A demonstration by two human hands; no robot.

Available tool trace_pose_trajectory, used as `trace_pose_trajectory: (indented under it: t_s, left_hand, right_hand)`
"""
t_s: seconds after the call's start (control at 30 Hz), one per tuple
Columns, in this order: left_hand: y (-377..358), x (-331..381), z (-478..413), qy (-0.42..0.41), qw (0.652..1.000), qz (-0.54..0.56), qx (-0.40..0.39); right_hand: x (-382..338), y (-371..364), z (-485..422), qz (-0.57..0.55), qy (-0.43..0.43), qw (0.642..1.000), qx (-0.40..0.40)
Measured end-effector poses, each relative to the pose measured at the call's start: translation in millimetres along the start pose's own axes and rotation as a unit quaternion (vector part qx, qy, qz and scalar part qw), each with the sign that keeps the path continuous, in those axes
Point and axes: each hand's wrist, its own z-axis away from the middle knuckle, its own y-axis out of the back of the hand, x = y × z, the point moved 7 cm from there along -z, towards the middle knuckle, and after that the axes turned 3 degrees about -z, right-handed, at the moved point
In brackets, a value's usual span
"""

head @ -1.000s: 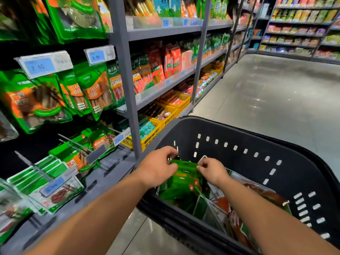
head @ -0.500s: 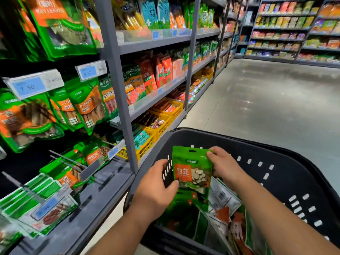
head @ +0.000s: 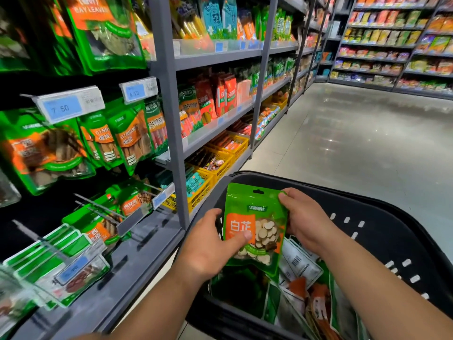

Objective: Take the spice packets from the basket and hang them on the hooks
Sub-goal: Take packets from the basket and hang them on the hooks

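A green spice packet with an orange label and white slices stands upright over the black basket. My left hand grips its lower left side, thumb across the label. My right hand pinches its upper right edge. More spice packets lie in the basket underneath. Bare metal hooks stick out of the dark panel at lower left, beside hanging green packets.
A grey shelf upright stands just left of the basket. Price tags hang on the hook ends. Yellow crates sit on the low shelf. The open tiled aisle runs right and ahead.
Both hands have lifted the green packet out of the basket's pile and turned it upright to face me. The view has tilted slightly.
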Motion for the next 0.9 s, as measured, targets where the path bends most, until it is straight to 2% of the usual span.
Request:
trace_pose_trajectory:
  t_s: [0.27, 0.53, 0.77, 0.9]
  left_hand:
    - [34, -17, 8, 0.028, 0.998, -0.034, 0.044]
    - [64, -36, 9, 0.052, 0.995, 0.067, 0.043]
    - [94, -46, 13, 0.049, 0.996, 0.019, 0.076]
    - [94, -50, 13, 0.033, 0.998, 0.035, 0.04]
  right_hand:
    - [-9, -29, 1, -0.004, 0.0, 1.0, -0.019]
    - [0, -79, 3, -0.031, -0.004, 0.998, -0.053]
    - [-1, -111, 4, -0.039, -0.002, 0.996, -0.08]
    - [0, -125, 3, -0.044, -0.001, 0.995, -0.093]
